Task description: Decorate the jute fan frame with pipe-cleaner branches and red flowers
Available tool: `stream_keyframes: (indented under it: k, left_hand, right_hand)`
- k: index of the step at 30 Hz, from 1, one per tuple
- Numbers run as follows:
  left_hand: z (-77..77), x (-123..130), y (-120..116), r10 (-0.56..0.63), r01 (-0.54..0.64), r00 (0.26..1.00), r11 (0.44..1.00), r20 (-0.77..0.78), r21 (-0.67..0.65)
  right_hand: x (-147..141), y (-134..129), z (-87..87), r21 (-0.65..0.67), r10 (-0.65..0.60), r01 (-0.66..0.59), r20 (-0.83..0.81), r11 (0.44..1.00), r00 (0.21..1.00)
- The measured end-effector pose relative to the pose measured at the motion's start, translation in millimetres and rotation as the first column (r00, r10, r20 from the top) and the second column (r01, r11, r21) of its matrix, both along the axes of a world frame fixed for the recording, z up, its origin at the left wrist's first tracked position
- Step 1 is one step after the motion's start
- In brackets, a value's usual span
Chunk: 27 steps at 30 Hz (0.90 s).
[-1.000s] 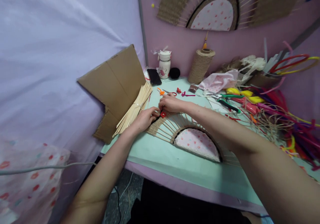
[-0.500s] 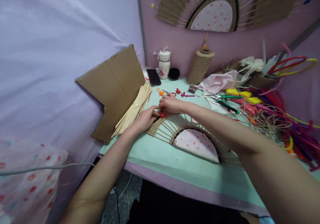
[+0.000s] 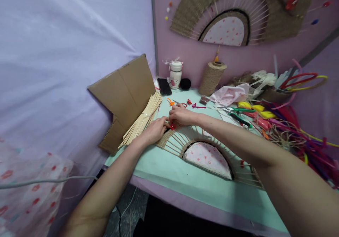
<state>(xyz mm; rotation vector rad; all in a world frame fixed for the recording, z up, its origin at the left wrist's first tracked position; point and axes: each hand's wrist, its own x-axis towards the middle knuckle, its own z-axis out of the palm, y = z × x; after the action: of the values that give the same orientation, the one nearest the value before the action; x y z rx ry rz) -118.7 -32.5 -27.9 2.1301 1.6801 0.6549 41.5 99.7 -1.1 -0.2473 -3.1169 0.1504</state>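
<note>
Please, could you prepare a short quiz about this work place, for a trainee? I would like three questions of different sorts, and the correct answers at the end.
1. True or false: the lower fan has a spotted half-round panel.
2. Fill in the colour: the small flower beside the left hand and the right hand is ____.
3. What stands directly left of the tied stick bundle, as seen in the picture?

Key:
1. True
2. red
3. a cardboard sheet
</note>
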Motion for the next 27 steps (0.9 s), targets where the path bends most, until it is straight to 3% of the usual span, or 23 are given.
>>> stream_keyframes:
  k: [6,11,16,21,27]
  left_hand:
    - [4.2,0,-1,0.055,-0.059,0.994,0.998,0.093,0.034]
    - [15.9,-2,13,0.218,-0.216,0.976,0.974,-0.021,0.070]
    - [23.1,10,38,0.244,-0.249,0.968,0.963,-0.065,-0.106]
    - [23.8,26,46,0.309,-0.308,0.951,0.942,-0.015,-0.134]
    - [15.0,8,40,0.297,-0.296,0.955,0.950,0.002,-0.103]
  right_hand:
    - [3,-2,-1.1,-0.032,-0.066,0.065,-0.025,0.997,0.998]
    - [6,1,-2.6,-0.034,-0.117,0.115,-0.060,0.993,0.991]
    - [28,7,20.2,-0.003,-0.173,0.174,-0.110,0.985,0.979]
    - [68,4,46.6,0.042,-0.291,0.297,-0.120,0.954,0.949]
    - [78,4,38.4,0.028,-0.335,0.339,-0.089,0.940,0.938]
